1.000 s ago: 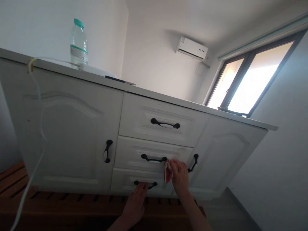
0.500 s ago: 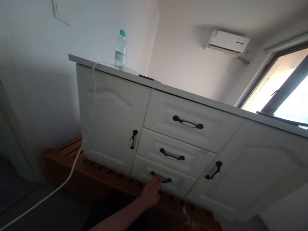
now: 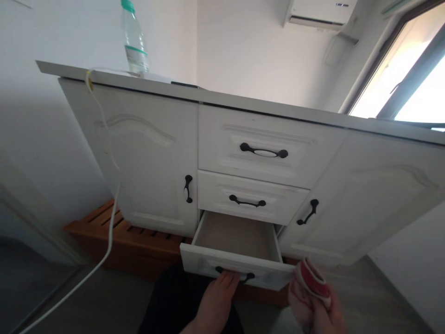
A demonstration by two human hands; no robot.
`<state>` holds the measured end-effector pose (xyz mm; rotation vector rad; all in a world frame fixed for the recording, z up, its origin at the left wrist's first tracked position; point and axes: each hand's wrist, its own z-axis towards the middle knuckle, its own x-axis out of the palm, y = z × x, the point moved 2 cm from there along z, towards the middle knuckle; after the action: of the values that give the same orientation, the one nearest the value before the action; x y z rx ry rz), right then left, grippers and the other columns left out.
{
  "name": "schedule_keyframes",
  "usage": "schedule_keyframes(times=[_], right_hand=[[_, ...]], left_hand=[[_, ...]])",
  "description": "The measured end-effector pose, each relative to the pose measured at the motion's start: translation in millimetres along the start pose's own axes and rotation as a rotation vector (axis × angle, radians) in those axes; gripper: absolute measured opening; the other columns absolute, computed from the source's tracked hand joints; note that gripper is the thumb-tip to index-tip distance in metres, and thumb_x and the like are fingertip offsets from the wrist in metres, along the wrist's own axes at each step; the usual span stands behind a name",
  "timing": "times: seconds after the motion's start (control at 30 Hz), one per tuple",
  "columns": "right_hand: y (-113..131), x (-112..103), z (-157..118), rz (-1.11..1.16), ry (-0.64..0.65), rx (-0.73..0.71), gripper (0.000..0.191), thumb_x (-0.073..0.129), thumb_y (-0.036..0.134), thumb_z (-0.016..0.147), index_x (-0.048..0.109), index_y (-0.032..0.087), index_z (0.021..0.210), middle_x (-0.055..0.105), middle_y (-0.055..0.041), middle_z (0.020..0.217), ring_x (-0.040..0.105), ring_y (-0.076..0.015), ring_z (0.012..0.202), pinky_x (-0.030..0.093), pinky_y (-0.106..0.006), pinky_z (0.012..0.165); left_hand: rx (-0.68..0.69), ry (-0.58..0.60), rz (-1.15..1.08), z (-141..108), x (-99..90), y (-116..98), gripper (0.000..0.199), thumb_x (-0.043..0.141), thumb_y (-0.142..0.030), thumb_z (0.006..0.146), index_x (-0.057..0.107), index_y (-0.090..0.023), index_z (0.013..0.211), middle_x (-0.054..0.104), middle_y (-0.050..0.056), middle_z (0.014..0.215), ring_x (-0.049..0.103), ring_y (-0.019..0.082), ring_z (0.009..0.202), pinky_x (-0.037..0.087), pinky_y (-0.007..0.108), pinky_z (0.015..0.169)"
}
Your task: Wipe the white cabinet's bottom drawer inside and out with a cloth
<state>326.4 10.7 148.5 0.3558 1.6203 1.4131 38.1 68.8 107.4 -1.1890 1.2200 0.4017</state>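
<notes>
My left hand has its fingers wrapped on the black handle of the bottom drawer. That drawer stands pulled out, and its bottom shows bare. Beside the drawer front's right end, my right hand grips a red and white cloth. Above, the middle drawer and the top drawer are closed in the white cabinet.
A bottle with a green cap stands on the cabinet top. A white cable hangs down the left side. Under the cabinet is a slatted wooden bench. My knees are below the drawer.
The bottom drawer has come out toward me with my left hand on its handle. My right hand has come into view with the cloth. The view has shifted closer and lower.
</notes>
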Motion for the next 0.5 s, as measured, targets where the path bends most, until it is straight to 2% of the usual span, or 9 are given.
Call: schedule_keyframes(times=[0.1,0.2,0.27,0.3,0.37,0.43,0.5], right_hand=[[30,-8,8,0.026,-0.075,-0.041,0.067,0.056,0.052,0.076,0.057,0.017,0.133,0.064,-0.0135,0.127,0.059,-0.0360,0.116,0.045,-0.049,0.102],[50,-15,15,-0.015,-0.141,-0.095,0.066,0.056,0.052,0.079,0.054,0.018,0.135,0.061,-0.0142,0.130,0.057,-0.0364,0.118,0.043,-0.051,0.103],[58,-14,20,-0.051,-0.103,-0.118,0.070,0.056,0.057,0.079,0.052,0.017,0.136,0.061,-0.0153,0.128,0.057,-0.0367,0.117,0.043,-0.052,0.103],[62,-9,23,-0.062,-0.036,-0.130,0.072,0.056,0.060,0.078,0.051,0.016,0.136,0.062,-0.0152,0.125,0.058,-0.0362,0.115,0.044,-0.052,0.102],[70,8,27,-0.075,0.191,-0.159,0.072,0.056,0.061,0.078,0.049,0.018,0.136,0.065,-0.0135,0.121,0.061,-0.0337,0.113,0.046,-0.049,0.102],[79,35,26,-0.081,0.485,-0.197,0.066,0.055,0.056,0.079,0.049,0.020,0.134,0.067,-0.0112,0.122,0.063,-0.0299,0.114,0.046,-0.045,0.104],[89,71,19,-0.096,0.796,-0.247,0.056,0.055,0.046,0.080,0.052,0.022,0.130,0.068,-0.0088,0.123,0.064,-0.0263,0.114,0.046,-0.042,0.105]], left_hand=[[0.037,-0.005,0.008,-15,-4.5,-3,0.073,0.034,0.002,0.079,0.049,-0.024,0.145,0.059,0.007,0.146,0.051,0.026,0.138,0.047,0.044,0.112],[0.114,-0.058,-0.014,-22,-1.9,-1,0.062,0.042,-0.003,0.079,0.059,-0.025,0.134,0.069,0.006,0.130,0.063,0.025,0.121,0.052,0.040,0.105],[0.165,-0.093,-0.006,-25,7.2,3,0.056,0.048,-0.006,0.077,0.062,-0.025,0.128,0.074,0.006,0.119,0.068,0.024,0.110,0.056,0.036,0.098],[0.184,-0.105,0.003,-26,13.9,5,0.053,0.050,-0.007,0.076,0.065,-0.025,0.123,0.075,0.005,0.114,0.069,0.023,0.105,0.057,0.034,0.094],[0.218,-0.129,0.016,-28,30.5,12,0.042,0.052,-0.009,0.077,0.069,-0.026,0.112,0.077,0.003,0.103,0.071,0.022,0.097,0.058,0.030,0.087],[0.260,-0.169,0.016,-30,48.0,18,0.031,0.054,-0.012,0.081,0.070,-0.028,0.102,0.077,0.001,0.094,0.071,0.020,0.089,0.058,0.026,0.080],[0.298,-0.229,0.005,-32,61.8,24,0.025,0.054,-0.017,0.086,0.071,-0.030,0.101,0.077,0.000,0.088,0.071,0.018,0.083,0.056,0.023,0.074]])
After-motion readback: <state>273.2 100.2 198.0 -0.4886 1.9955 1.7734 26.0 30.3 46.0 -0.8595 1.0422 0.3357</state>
